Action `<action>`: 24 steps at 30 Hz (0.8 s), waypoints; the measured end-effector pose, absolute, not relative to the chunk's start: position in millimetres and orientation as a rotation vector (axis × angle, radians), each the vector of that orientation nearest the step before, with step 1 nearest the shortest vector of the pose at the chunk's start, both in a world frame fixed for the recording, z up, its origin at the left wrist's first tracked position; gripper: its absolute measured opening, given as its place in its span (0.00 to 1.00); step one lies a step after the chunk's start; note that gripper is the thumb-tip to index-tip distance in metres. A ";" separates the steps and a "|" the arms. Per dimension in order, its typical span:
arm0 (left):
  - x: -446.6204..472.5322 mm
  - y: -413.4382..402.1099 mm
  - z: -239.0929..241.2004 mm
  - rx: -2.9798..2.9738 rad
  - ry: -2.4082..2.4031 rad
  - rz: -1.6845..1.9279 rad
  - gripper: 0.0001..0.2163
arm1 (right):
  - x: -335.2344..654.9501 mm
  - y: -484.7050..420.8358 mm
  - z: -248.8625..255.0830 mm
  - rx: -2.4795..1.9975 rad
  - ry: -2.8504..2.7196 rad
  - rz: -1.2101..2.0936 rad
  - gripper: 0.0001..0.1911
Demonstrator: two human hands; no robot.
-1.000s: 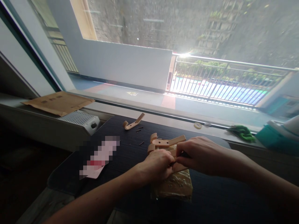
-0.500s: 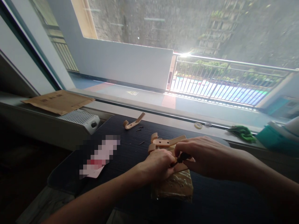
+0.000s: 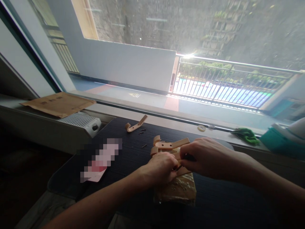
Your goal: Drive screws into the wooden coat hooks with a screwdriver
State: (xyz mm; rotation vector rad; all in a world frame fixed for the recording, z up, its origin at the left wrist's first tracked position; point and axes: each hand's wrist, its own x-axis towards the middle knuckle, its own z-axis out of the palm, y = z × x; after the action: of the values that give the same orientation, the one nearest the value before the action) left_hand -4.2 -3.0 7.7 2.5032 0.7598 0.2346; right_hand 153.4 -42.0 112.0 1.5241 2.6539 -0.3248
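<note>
Dark characters mark the flat brown paper envelope (image 3: 59, 104) at the far left, too small to read, and pixel blocks obscure most of a pink flat object (image 3: 96, 176) on the dark, wood-grained counter (image 3: 214, 197). The left hand (image 3: 164, 167) is clenched over a pale wooden hook with a curled end (image 3: 154, 150), hiding most of its length; the right hand (image 3: 200, 157) grips a slim dark tool (image 3: 190, 157), whose handle is largely covered and whose tip is hard to make out beside the left fingers. That hook lies on a brown block wrapped in shiny, crinkled clear plastic (image 3: 177, 189), beside a smooth two-holed wooden hook (image 3: 164, 145). Farther off rest a loose J-shaped wooden hook (image 3: 136, 128) and small dark screws (image 3: 144, 146).
</note>
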 end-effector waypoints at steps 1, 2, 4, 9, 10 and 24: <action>-4.2 -2.9 7.5 2.501 0.760 0.238 0.07 | 152.9 -41.8 111.9 1.523 2.641 -0.323 0.11; -4.1 -2.9 7.2 2.500 0.762 0.239 0.07 | 152.6 -41.7 111.9 1.521 2.633 -0.321 0.11; -3.9 -2.7 6.6 2.499 0.768 0.237 0.07 | 151.9 -41.8 111.8 1.530 2.629 -0.308 0.10; -3.5 -3.0 5.7 2.481 0.775 0.237 0.07 | 150.3 -41.3 109.8 1.538 2.628 -0.329 0.11; -3.5 -3.2 5.9 2.478 0.779 0.238 0.07 | 150.2 -40.7 108.4 1.539 2.633 -0.340 0.11; -2.2 -4.3 7.7 2.627 0.788 0.215 0.09 | 153.3 -38.4 122.3 1.337 2.649 -0.447 0.07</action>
State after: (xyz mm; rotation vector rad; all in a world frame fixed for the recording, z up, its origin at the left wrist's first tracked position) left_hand -2.2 -4.3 7.7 2.6273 0.7877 0.2150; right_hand 153.3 -38.4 122.3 1.3371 2.6490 -0.4471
